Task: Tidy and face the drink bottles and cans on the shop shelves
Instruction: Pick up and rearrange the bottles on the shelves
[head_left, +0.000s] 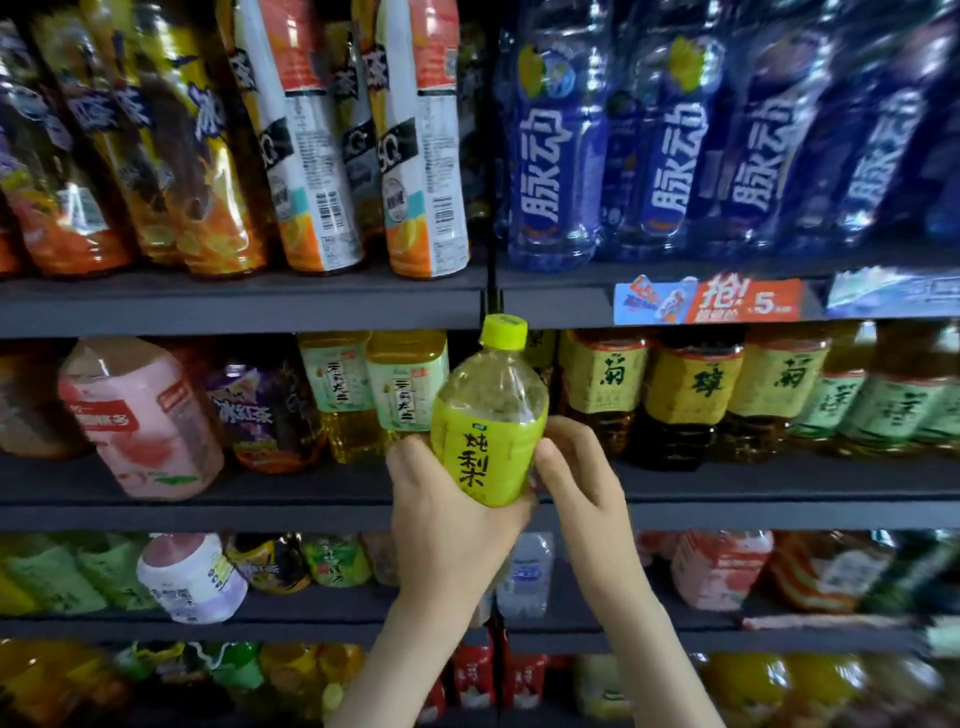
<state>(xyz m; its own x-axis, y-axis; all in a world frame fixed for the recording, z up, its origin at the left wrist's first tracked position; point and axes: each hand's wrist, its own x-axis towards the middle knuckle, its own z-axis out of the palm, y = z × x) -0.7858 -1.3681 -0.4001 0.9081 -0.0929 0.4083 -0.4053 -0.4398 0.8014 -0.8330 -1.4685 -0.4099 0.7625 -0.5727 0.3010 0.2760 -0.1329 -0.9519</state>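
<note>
Shelves of dark grey metal fill the frame, packed with drinks in four tiers. At upper left stand tall tea bottles with orange and yellow labels, then two white and orange bottles turned so their barcodes face out. Upper right holds a row of blue bottles with white characters, above a red and blue price tag on the shelf edge.

On the second tier, at left, a pink bottle leans over, tilted toward the left. Beside it sits a purple-labelled bottle, then pale green tea bottles. At right stand amber bottles with yellow labels.

In the middle of the frame, in front of that second tier, a green bottle with a lime cap is held upright, label facing out, clear of the shelf. The left hand wraps around its lower left side and base. The right hand presses fingers against its lower right side. Both hands grip the bottle.

Lower tiers are blurred: green, white, pink and red packs, and a small clear water bottle behind the wrists.
</note>
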